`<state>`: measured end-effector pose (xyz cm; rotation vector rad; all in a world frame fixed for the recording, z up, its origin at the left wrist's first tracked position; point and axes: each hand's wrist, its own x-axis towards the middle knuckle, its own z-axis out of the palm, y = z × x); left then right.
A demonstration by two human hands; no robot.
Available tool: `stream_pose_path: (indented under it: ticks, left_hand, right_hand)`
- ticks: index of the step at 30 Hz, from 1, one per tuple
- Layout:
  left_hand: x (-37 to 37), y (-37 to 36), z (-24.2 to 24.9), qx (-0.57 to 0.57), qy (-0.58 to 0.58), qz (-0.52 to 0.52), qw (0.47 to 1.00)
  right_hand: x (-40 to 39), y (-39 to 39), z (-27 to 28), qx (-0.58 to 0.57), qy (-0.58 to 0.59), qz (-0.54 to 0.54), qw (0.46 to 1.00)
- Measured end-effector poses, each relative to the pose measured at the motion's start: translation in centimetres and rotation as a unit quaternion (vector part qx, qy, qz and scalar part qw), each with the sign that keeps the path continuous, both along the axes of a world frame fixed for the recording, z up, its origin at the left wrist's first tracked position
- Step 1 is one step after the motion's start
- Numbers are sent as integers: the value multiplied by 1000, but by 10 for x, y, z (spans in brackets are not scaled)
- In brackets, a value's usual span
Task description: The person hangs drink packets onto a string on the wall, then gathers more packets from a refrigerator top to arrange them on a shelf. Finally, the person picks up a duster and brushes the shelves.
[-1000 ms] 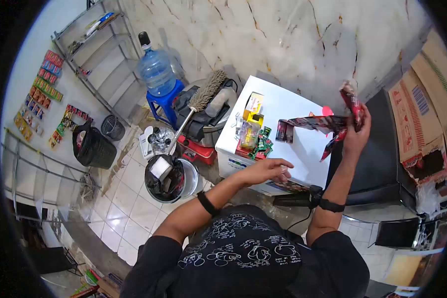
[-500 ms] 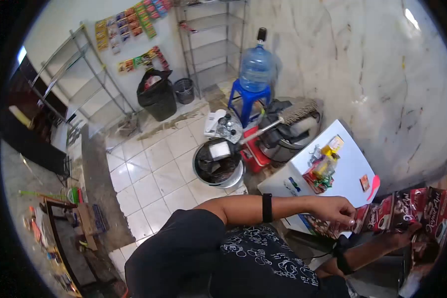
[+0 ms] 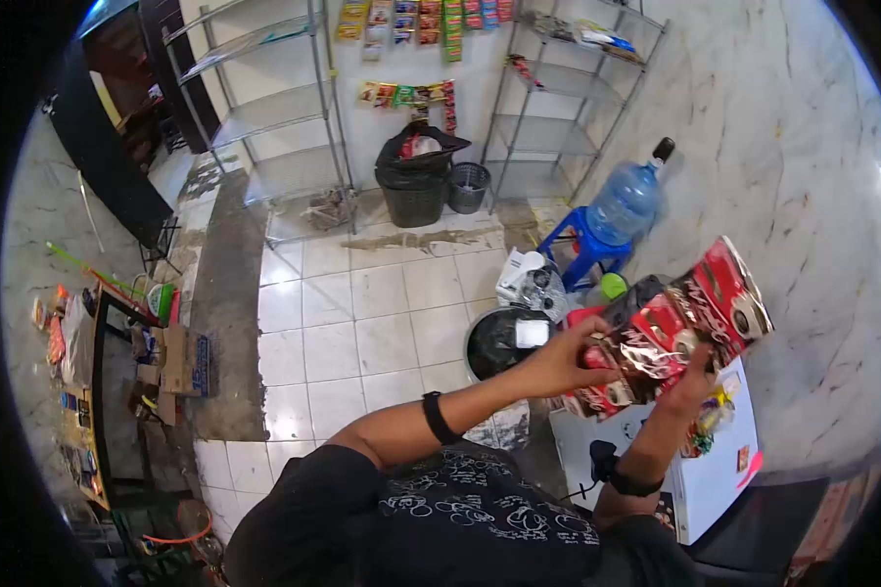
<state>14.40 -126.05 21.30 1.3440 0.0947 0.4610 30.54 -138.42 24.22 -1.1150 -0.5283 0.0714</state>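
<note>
Person in a black printed T-shirt holds a strip of glossy red-and-black coffee sachets (image 3: 671, 338) up at chest height, over the corner of a white box-shaped chest freezer (image 3: 719, 479). Left hand (image 3: 558, 364) fingers curled tight round the strip's lower left end. Right hand (image 3: 688, 383) under the strip's middle, mostly hidden behind it, probably pinching it from below. Black round bin (image 3: 502, 339) on the white tiled floor just beside the left hand. Blue water jug (image 3: 625, 201) on a blue plastic stool (image 3: 585, 249) behind.
</note>
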Motion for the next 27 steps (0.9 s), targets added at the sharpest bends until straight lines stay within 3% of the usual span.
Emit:
stream_pose_path:
  ticks: [1,3,4,7,9,10,11,13,14,15,18,20,23,24,25,27]
  left_hand:
    - [-29,18,16,43,-18,26,999]
    - [-63,62,7,55,48,-23,997]
    - [-80,77,11,53,27,-5,998]
    - [-115,122,12,81,-4,43,996]
    - [-132,156,11,60,1,69,996]
    - [-139,171,15,6,-37,82,996]
    - [-146,187,10,-38,-18,122,992]
    - [-155,218,11,-132,-76,173,973]
    - [-154,238,3,-180,-99,199,958]
    - [-157,258,2,-181,-111,186,960]
    - [-140,319,7,-179,-115,195,958]
    - [-123,354,21,-186,-146,185,954]
    - [-89,411,35,-165,-121,173,963]
    - [-76,430,34,-175,-116,170,963]
    - [-64,447,37,-169,-113,158,966]
    - [-40,482,24,-181,-104,135,969]
  right_hand:
    - [-24,32,8,-6,3,-7,1000]
    - [-28,74,-11,-39,22,143,989]
    - [-35,102,-6,-32,-25,211,977]
    - [-69,169,-11,-63,-3,282,957]
    - [-32,211,-67,-96,13,409,907]
    - [-26,246,-100,-51,97,435,894]
    - [-39,260,-79,-105,81,425,895]
    - [-70,294,-60,-46,35,445,894]
    - [-68,311,-47,-173,24,470,865]
    - [-77,332,-44,-177,61,453,872]
    - [-46,413,-87,-196,-12,472,859]
    - [-30,459,-100,-287,-24,424,859]
    - [-1,535,-118,-308,-36,402,862]
    - [13,559,-116,-383,-30,388,838]
    - [19,580,-120,-270,-122,370,881]
    - [46,613,-108,-344,-240,307,855]
